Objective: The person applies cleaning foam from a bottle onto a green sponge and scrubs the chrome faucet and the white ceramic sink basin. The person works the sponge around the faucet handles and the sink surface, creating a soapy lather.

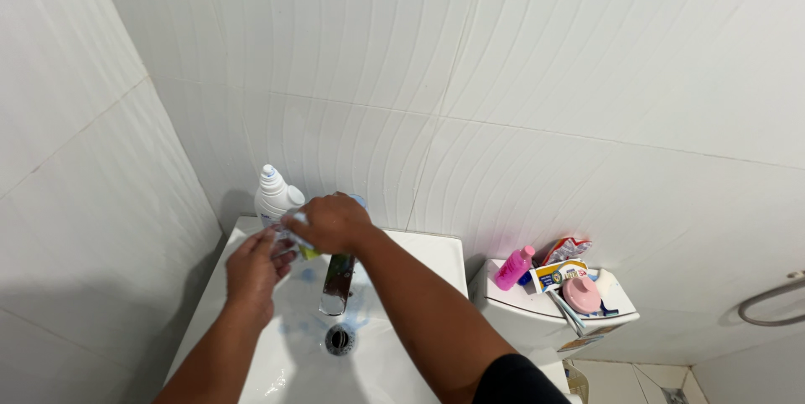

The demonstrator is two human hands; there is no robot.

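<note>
Over the back half of the white sink point(251, 345), both hands are bunched up together right above the chrome faucet point(339, 283). Right hand point(331, 221) is curled over the top of a small clear thing point(293, 236) with a bit of yellow-green showing, fingers closed down on it; can't really tell what the object is. Left hand point(254, 268) comes up from below-left, fingertips pinching the same thing. Just behind the hands, a white bottle point(275, 195) with a blue-tipped cap stands close against the wall, so barely any room that way. Below the hands the basin is open down to the drain point(340, 339). Well off to the right, past the sink's edge, a toilet tank lid point(625, 313) carries a pink bottle point(513, 268) and a pink round thing point(581, 294).
</note>
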